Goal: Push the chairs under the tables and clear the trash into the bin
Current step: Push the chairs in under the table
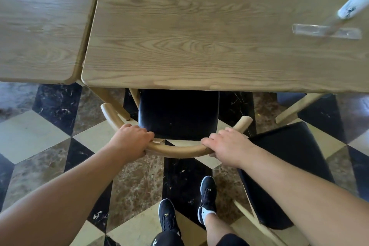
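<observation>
A wooden chair with a curved backrest and a black seat stands in front of me, its seat partly under the near edge of a light wooden table. My left hand grips the left part of the backrest. My right hand grips the right part. A second chair with a black seat stands out on the floor at my right, away from the table.
Another wooden table adjoins on the left with a narrow gap. A clear plastic sign stand and a white tube-like object sit at the table's far right. My feet stand on chequered marble floor.
</observation>
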The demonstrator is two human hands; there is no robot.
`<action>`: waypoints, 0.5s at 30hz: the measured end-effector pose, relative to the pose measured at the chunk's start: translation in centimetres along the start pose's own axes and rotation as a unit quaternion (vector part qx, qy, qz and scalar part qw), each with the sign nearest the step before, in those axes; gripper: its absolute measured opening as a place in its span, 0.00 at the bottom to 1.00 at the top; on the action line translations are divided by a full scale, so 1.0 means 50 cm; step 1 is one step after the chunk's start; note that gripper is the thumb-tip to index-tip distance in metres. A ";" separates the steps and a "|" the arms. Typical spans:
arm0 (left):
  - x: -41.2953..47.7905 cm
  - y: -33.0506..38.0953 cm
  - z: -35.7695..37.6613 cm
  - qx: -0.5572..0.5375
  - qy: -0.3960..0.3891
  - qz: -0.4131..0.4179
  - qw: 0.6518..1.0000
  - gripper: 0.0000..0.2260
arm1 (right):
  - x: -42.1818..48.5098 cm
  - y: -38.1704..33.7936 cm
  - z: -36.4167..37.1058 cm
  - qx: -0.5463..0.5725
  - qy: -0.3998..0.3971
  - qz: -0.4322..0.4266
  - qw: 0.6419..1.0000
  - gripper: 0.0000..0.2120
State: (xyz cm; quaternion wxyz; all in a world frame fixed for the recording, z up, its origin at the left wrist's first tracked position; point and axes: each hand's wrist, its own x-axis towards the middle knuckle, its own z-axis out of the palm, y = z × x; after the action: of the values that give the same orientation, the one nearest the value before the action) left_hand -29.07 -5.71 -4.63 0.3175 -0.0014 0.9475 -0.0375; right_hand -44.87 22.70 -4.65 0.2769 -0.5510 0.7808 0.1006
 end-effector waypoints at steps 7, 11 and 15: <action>0.032 -0.003 -0.033 0.024 0.000 -0.034 0.999 0.13 | 0.026 0.024 -0.031 -0.027 -0.015 0.044 0.999 0.09; 0.016 0.023 -0.039 0.001 0.002 -0.082 0.997 0.20 | -0.010 0.003 -0.017 0.000 0.041 0.082 0.996 0.16; -0.016 0.091 -0.085 -0.177 0.003 -0.039 0.983 0.43 | -0.121 -0.005 -0.026 0.101 0.098 0.134 0.981 0.34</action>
State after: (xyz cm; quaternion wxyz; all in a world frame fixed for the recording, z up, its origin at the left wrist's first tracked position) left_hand -30.90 -0.86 -1.07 0.3076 -0.0939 0.9395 0.1184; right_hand -43.62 26.87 -0.25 0.2373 -0.4173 0.8772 0.0029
